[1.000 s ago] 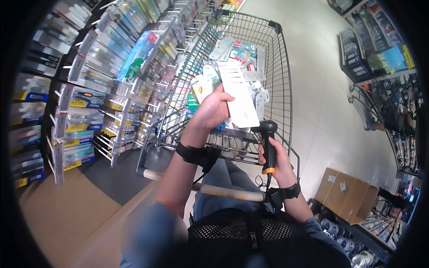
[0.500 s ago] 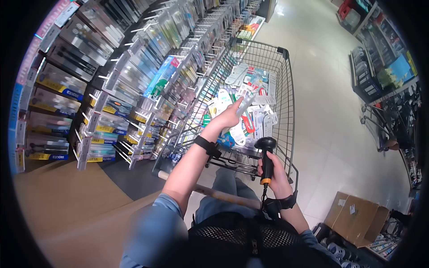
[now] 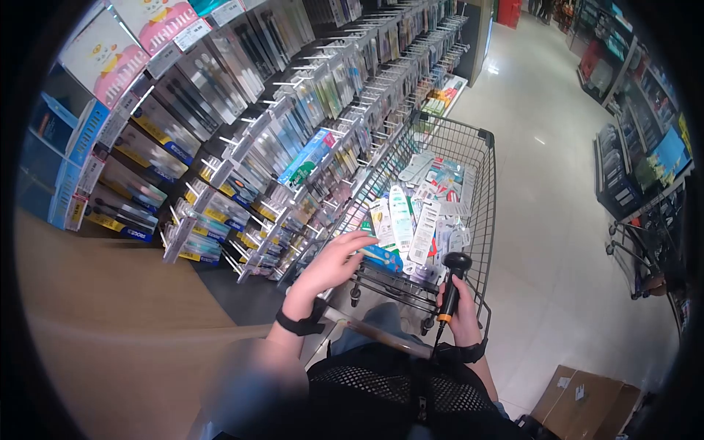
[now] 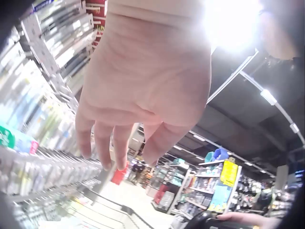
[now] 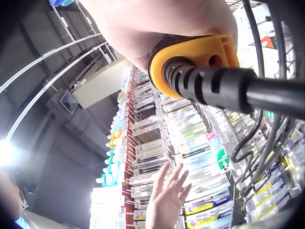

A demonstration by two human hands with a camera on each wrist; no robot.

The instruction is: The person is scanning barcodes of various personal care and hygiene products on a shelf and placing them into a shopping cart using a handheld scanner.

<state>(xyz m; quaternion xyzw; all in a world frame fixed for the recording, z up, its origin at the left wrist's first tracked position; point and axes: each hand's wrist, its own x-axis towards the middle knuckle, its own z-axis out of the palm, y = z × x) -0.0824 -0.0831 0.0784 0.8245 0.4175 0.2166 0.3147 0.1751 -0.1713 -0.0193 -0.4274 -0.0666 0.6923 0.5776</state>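
Loose, empty left hand (image 3: 339,260) at seven o'clock of black wire cart (image 3: 490,213), right hand (image 3: 462,317) gripping black-and-orange handheld scanner (image 3: 452,287), glossy pale shop floor (image 3: 535,147)

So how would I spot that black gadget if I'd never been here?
Find the wire shopping cart, then the person's right hand at its near end. That hand grips the black gadget, which has a round head. Its orange lower end and trailing cord set it apart from the mostly pale packs in the cart.

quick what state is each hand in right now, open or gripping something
Left hand: open, holding nothing.
Right hand: closed round a black corded scanner.
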